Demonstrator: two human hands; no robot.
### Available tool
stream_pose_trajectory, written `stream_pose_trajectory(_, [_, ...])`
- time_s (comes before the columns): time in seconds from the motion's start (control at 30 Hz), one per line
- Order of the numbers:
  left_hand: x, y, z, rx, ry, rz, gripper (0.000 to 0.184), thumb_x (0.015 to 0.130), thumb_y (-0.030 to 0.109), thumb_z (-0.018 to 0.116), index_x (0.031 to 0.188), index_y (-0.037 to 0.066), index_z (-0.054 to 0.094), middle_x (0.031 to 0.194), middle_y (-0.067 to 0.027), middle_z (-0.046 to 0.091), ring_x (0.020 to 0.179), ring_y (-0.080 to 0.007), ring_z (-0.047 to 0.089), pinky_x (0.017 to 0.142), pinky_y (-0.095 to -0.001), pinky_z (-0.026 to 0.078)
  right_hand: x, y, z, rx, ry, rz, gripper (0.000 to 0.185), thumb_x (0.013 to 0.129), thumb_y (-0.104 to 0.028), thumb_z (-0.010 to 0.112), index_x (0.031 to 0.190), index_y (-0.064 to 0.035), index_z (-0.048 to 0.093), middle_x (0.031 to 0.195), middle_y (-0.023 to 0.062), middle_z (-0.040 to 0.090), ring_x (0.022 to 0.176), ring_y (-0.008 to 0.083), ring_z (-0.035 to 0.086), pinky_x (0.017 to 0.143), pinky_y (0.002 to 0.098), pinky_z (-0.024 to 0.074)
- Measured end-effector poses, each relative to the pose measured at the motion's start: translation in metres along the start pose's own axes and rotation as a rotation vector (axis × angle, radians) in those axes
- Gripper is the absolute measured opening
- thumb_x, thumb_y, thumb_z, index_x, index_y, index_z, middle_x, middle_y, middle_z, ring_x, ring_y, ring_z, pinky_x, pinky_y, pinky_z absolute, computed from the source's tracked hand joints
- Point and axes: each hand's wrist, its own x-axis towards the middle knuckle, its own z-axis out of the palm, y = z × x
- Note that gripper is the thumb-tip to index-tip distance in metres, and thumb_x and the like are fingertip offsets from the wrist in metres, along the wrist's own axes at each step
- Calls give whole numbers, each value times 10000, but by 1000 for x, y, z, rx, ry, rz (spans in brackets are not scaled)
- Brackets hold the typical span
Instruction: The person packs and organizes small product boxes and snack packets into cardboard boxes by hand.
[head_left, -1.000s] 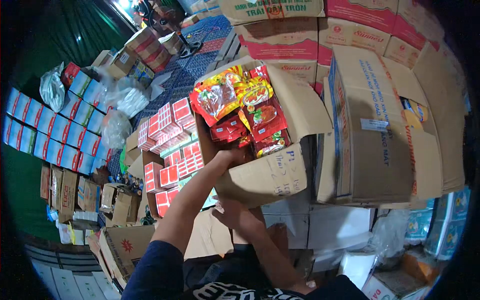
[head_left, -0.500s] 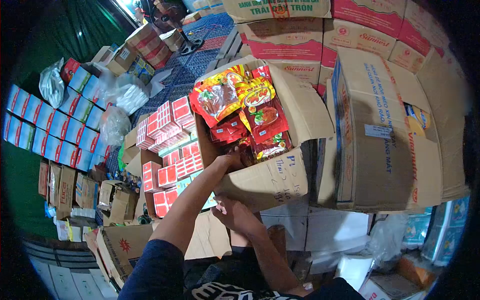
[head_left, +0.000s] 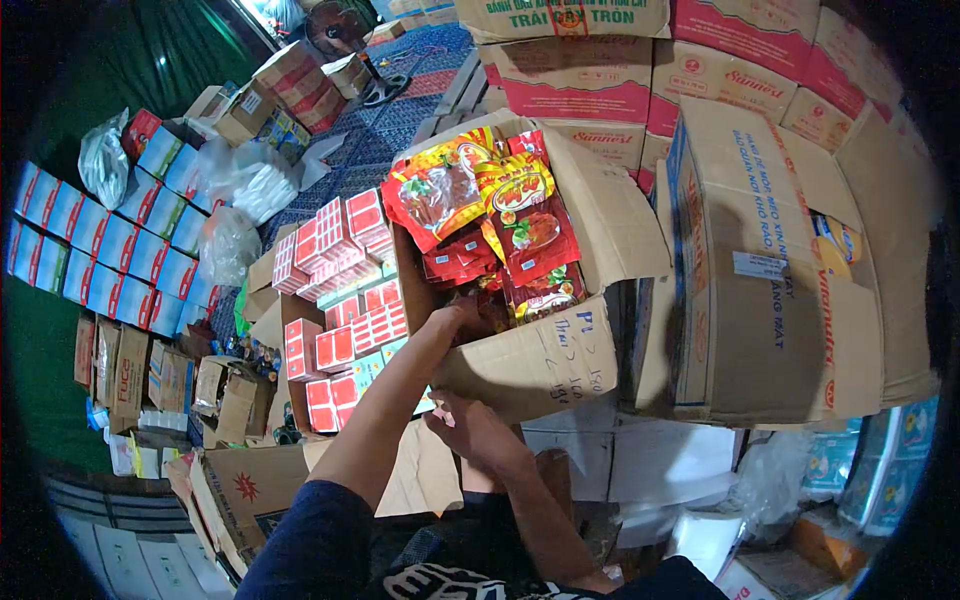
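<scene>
An open cardboard box point(head_left: 515, 375) with handwriting on its front flap holds red and yellow food packets point(head_left: 530, 235). My left hand point(head_left: 462, 318) reaches into its front left corner, beside dark red packets. The fingers of that hand are hidden. Just below the same corner is my right hand point(head_left: 465, 428), its fingers curled together close to the cardboard edge. What they hold, if anything, is too small to tell. Left of the packet box, another carton is filled with small red and white boxes point(head_left: 335, 350), some stacked above its rim.
A large upright carton point(head_left: 750, 260) stands on the right, with red and brown cartons point(head_left: 575, 85) stacked behind. Blue and white boxes point(head_left: 115, 240), plastic bags point(head_left: 230, 245) and opened cartons lie to the left. A fan point(head_left: 340, 35) stands at the back.
The view has shifted slightly. My left hand remains inside the box and my right hand remains below its corner, with little visible movement. The packets look unmoved.
</scene>
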Motion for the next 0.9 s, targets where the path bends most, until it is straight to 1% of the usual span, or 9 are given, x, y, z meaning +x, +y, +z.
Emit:
stream_pose_trajectory(0.17, [28, -7, 16, -189, 52, 133, 678, 831, 548, 681, 1335, 98, 621, 1284, -218, 674, 1176, -342, 668, 953, -461, 561, 0, -12, -8, -8, -47, 70, 481, 977, -351, 636, 1340, -40, 588, 1038, 247, 715, 986, 416, 698, 875, 470, 542])
stream_pose_trajectory(0.27, [38, -10, 14, -158, 36, 43, 626, 837, 538, 676, 1314, 133, 647, 1271, -221, 676, 1168, -354, 667, 950, -459, 559, 0, -10, -7, -31, -64, 78, 474, 977, -347, 636, 1337, -42, 589, 1023, 245, 715, 979, 423, 696, 872, 473, 539])
stream_pose_trajectory(0.47, [-37, 28, -58, -333, 178, -73, 528, 861, 499, 666, 1268, 163, 687, 1230, -227, 690, 1146, -367, 671, 936, -450, 559, 7, 22, 8, -138, 30, -69, 444, 977, -312, 644, 1317, -32, 590, 965, 228, 722, 946, 409, 708, 844, 462, 548])
stream_pose_trajectory(0.57, [-71, 43, -82, -473, 308, -142, 470, 877, 465, 668, 1216, 142, 713, 1201, -215, 706, 1127, -363, 679, 920, -439, 562, 8, 10, 7, -188, -33, 33, 423, 984, -292, 637, 1311, -27, 594, 992, 224, 726, 940, 387, 716, 826, 436, 557])
stream_pose_trajectory(0.67, [-110, 55, -91, -803, 561, -95, 302, 930, 303, 666, 1149, 105, 733, 1104, -182, 740, 1050, -354, 705, 897, -444, 561, 11, -4, 13, -229, -41, 87, 406, 986, -265, 637, 1309, -22, 595, 1027, 216, 730, 931, 350, 728, 813, 410, 566])
stream_pose_trajectory(0.7, [-128, 57, -95, -817, 570, -99, 302, 930, 303, 666, 1149, 105, 733, 1104, -182, 740, 1050, -354, 705, 897, -444, 561, 10, -8, 17, -231, -23, 96, 401, 985, -249, 642, 1311, -21, 594, 1048, 209, 732, 924, 324, 735, 808, 398, 570])
stream_pose_trajectory(0.77, [-167, 57, -103, -1194, 891, 218, 194, 947, 151, 655, 1106, 62, 724, 1024, -146, 745, 928, -350, 716, 853, -454, 563, 10, -9, 24, -248, -15, 104, 396, 984, -233, 646, 1313, -19, 593, 1069, 202, 734, 918, 297, 742, 803, 385, 574])
stream_pose_trajectory(0.87, [-245, 34, -107, -1002, 997, 248, 192, 954, 136, 668, 1118, 46, 711, 1083, -147, 730, 1022, -318, 703, 919, -427, 542, 13, 7, 37, -50, 139, -148, 389, 967, -180, 673, 1311, -20, 589, 1097, 165, 742, 898, 239, 739, 806, 376, 579])
stream_pose_trajectory(0.9, [-263, 13, -94, -822, 1072, 277, 214, 953, 149, 674, 1138, 42, 698, 1139, -157, 714, 1088, -326, 676, 967, -427, 516, 12, 7, 40, -58, 119, -136, 389, 967, -180, 673, 1311, -20, 589, 1097, 165, 742, 898, 239, 739, 806, 376, 579])
